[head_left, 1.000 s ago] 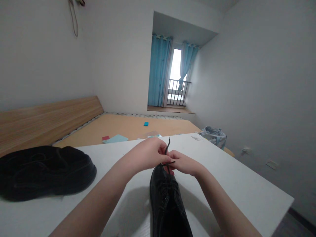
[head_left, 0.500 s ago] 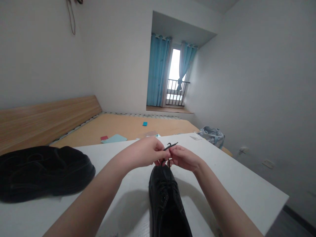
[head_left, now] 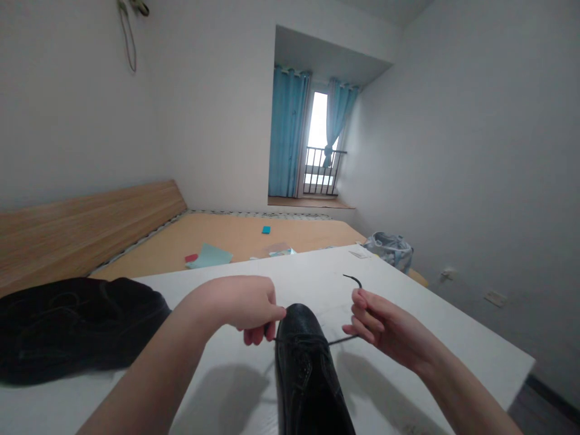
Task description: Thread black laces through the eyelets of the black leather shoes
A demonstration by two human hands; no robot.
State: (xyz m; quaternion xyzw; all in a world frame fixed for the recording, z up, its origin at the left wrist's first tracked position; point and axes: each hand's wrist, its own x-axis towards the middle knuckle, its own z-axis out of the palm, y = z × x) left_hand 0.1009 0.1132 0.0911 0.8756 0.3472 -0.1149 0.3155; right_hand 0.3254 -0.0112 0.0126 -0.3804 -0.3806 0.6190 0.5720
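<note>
A black leather shoe (head_left: 296, 362) stands on the white table with its toe pointing away from me. My left hand (head_left: 254, 308) is beside the toe on the left, closed around one end of the shoelace, mostly hidden by the fingers. On the right, my right hand (head_left: 374, 317) pinches the other part of the black shoelace (head_left: 343, 341). The lace runs from the shoe's front to that hand, and its loose tip curls up above the fingers. Both sides of the lace look drawn outward across the shoe.
Another black shoe (head_left: 77, 329) lies at the left of the white table (head_left: 457, 338). Beyond the table is a tan bed surface (head_left: 308, 226) with a light-blue sheet (head_left: 211, 255) and small items. A fabric basket (head_left: 389, 249) stands by the right wall.
My hands, together above the toe before, have moved apart and down, left and right. The lace now stretches out from both sides of the shoe.
</note>
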